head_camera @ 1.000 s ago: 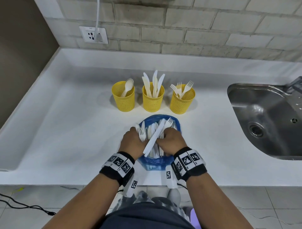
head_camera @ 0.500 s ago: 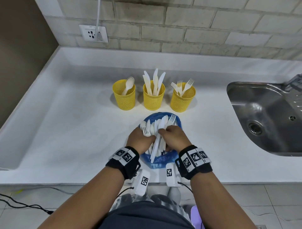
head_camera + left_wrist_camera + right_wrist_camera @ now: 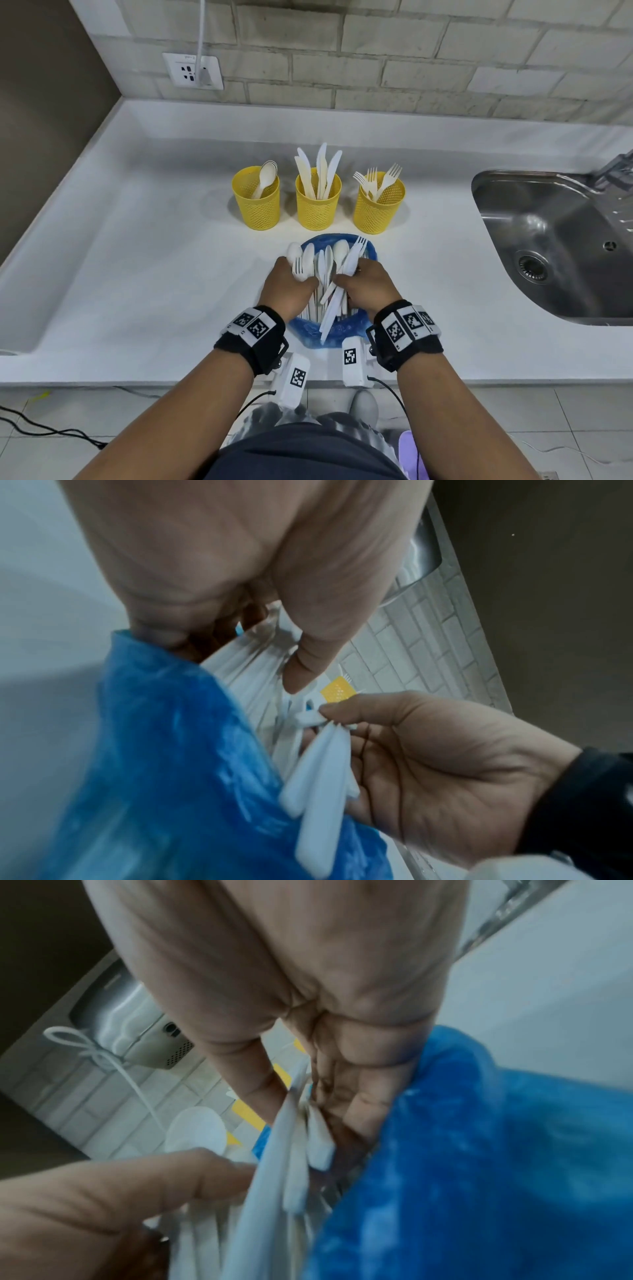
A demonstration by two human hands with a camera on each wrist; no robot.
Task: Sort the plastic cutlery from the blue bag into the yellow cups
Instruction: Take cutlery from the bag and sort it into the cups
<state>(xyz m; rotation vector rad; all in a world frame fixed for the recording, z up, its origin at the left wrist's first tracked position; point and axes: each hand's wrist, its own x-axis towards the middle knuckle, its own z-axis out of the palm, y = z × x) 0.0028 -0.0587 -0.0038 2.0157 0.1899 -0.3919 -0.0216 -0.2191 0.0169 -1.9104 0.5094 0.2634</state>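
So, head view: both hands sit in the mouth of the blue bag [image 3: 337,330], which lies on the white counter [image 3: 137,274] just in front of 3 yellow cups. Left cup [image 3: 257,202] has spoons, middle cup [image 3: 318,205] has knives, right cup [image 3: 378,209] has forks. Left hand [image 3: 287,291] is curled round a bunch of white cutlery [image 3: 301,263], spoon bowls and fork tines sticking out past the knuckles. Right hand [image 3: 368,291] has fingers curled round several white pieces, a long knife [image 3: 337,301] running diagonally from the hand toward the near bag edge. Steel sink [image 3: 555,246] sits to the right, wall socket [image 3: 193,70] on the brick wall behind. Left wrist view, blurry: left thumb [image 3: 308,647] presses on white handles above the blue bag [image 3: 171,777]; the right hand [image 3: 445,772] opposite pinches white handles [image 3: 322,764] between thumb and fingers; a bit of yellow cup [image 3: 337,692] shows behind. Right wrist view, also blurry: right hand fingers [image 3: 359,1069] are clamped on white handles [image 3: 291,1150] next to the blue bag [image 3: 496,1177]; the left hand's thumb [image 3: 154,1183] lies against the same bundle.
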